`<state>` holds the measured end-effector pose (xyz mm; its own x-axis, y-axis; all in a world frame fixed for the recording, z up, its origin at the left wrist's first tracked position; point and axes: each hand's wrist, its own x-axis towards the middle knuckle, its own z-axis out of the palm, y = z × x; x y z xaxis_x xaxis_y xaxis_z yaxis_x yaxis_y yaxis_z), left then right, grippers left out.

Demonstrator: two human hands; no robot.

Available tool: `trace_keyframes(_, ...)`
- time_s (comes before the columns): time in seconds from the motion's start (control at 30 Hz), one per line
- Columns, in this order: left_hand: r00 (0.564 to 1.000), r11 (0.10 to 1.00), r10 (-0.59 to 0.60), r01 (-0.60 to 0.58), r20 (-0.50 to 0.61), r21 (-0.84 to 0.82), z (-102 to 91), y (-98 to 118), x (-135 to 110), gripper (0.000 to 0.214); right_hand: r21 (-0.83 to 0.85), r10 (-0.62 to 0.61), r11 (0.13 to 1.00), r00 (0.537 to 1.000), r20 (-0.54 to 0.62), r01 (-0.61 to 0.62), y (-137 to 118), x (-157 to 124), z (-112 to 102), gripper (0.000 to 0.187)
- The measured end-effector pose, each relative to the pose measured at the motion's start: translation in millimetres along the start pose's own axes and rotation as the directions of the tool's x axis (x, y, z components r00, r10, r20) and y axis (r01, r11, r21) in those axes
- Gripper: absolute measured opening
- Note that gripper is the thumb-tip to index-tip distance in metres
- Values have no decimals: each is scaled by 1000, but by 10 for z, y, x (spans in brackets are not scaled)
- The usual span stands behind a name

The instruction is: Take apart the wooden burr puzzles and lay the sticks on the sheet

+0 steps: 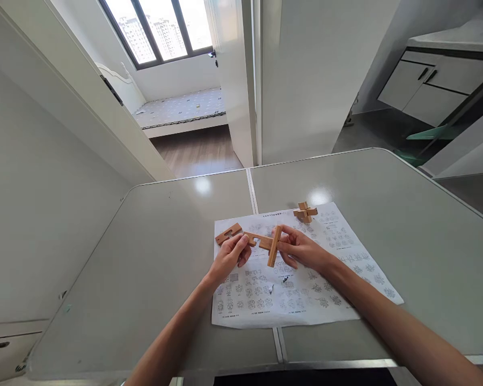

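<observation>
My left hand (232, 254) pinches the left end of a notched wooden puzzle piece (262, 241) held above a printed sheet. At its other end, my right hand (298, 246) grips a straight wooden puzzle bar (274, 246), which stands crosswise against the notched piece. Whether the two are interlocked I cannot tell. Just beyond my left fingers is another wooden piece with a slot (228, 234), partly hidden by the hand. The paper sheet (241, 316) carries rows of small assembly drawings.
Near the sheet's far edge sits a cross-shaped cluster of joined wooden pieces (305, 213). Two small dark-and-white bits, one of them a scrap (271, 289), lie on the paper. The grey table (145, 279) has a seam down its middle. A door (229, 75) stands open beyond.
</observation>
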<state>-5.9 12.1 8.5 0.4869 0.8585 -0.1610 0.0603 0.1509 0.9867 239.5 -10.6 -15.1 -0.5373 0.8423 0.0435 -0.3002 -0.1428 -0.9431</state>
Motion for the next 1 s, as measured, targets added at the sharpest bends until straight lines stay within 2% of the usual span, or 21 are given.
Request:
trace_keyframes(0.23, 1000, 999, -17, 17, -15, -29, -1, -28, 8, 51, 57, 44, 998, 998, -53, -41, 51, 5, -28, 44)
trace_keyframes(0.4, 1000, 999, -22, 21, -21, -39, 5, -14, 6, 52, 135, 57, 990, 996, -71, -47, 45, 9, -19, 39)
trace_keyframes(1.0, 1000, 1000, -18, 18, -20, -19, 4, -7, 11, 53, 168, 75, 984, 990, -122, -53, 56, 19, -12, 33)
